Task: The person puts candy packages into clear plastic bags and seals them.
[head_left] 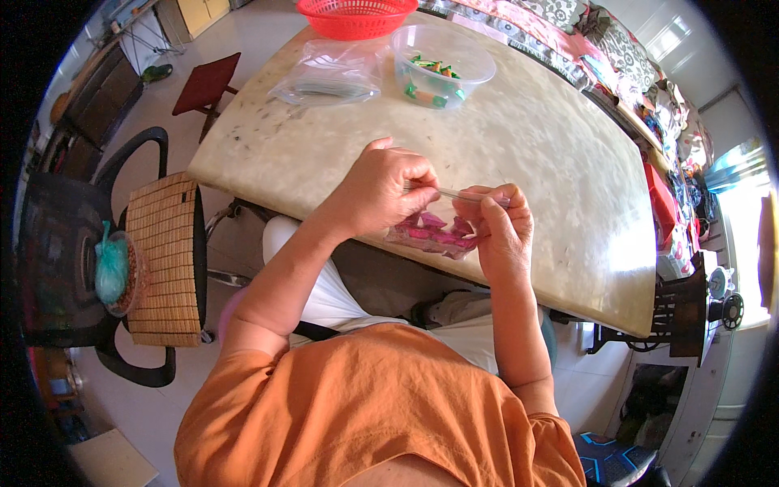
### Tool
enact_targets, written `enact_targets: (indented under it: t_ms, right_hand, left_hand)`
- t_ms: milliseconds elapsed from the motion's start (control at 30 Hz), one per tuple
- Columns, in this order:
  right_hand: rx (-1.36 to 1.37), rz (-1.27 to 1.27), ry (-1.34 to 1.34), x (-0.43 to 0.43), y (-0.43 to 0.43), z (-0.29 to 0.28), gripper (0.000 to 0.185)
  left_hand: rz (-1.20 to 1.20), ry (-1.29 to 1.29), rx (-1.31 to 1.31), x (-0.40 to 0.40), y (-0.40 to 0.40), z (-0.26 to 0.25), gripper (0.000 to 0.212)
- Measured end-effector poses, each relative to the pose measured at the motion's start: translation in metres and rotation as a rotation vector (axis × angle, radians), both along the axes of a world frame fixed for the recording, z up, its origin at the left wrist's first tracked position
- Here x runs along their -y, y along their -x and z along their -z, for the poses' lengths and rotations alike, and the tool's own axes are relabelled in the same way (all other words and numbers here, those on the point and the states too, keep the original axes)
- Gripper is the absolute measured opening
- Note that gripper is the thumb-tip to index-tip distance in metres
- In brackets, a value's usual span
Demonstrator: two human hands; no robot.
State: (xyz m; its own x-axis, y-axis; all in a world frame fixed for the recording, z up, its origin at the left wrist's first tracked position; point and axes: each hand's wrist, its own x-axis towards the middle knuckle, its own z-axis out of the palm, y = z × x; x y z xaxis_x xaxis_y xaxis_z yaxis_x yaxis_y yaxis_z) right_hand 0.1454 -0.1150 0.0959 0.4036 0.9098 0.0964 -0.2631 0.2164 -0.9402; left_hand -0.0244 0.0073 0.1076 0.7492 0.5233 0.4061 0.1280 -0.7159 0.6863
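Both my hands pinch the top edge of a small clear plastic bag [436, 230] with pink-and-purple wrapped pieces in its lower part. My left hand [389, 189] grips one end of that edge, and my right hand [502, 228] grips the other. The edge is stretched between them, just above the table's near side. Farther back on the table stands a clear plastic bowl [481, 74] holding several green-and-orange wrapped packets [433, 94]. Left of the bowl lies a clear bag [331, 79] with what looks like a stack of flat plastic bags inside.
A red plastic basket [359, 24] sits at the far edge of the marble-patterned table [548, 152]. At left is an office chair with a bamboo mat [164, 262], bearing a bowl and a teal bag [112, 271]. A dark red stool [210, 82] stands beyond. A sewing machine [700, 304] is at right.
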Motion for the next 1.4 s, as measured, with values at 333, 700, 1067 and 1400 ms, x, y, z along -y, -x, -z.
enact_targets:
  t_ms: [333, 700, 1067, 1400]
  right_hand:
    - [-0.136, -0.046, -0.134, 0.002, -0.006, 0.011, 0.005]
    - [0.310, 0.211, -0.071, -0.001, -0.030, 0.025, 0.010]
    - [0.935, 0.073, 0.063, 0.006, -0.035, -0.001, 0.006]
    - [1.183, 0.239, 0.171, 0.030, -0.054, 0.016, 0.023]
  left_hand:
    - [0.058, 0.550, 0.376, -0.006, 0.022, 0.022, 0.009]
    - [0.069, 0.780, 0.643, 0.012, 0.001, 0.023, 0.009]
    - [0.057, 0.690, 0.506, 0.010, -0.020, 0.040, 0.012]
    - [-0.022, 0.792, 0.255, 0.003, -0.063, 0.065, 0.009]
